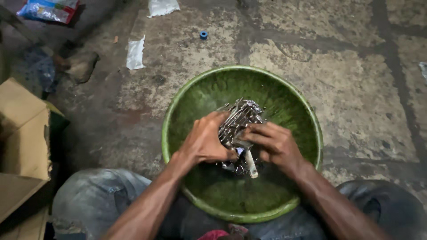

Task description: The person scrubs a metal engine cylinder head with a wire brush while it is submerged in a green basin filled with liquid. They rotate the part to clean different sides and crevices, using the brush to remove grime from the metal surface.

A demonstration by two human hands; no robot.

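A wide green basin stands on the concrete floor between my knees. Inside it sits a finned grey metal engine part, wet and shiny. My left hand grips the part's left side and steadies it. My right hand is closed on a small brush with a pale handle, pressed against the part's right side. The brush's bristles are hidden behind my fingers.
An open cardboard box stands at the left. Scraps of white paper, a plastic packet and a small blue ring lie on the floor beyond the basin. My knees in grey trousers flank the basin.
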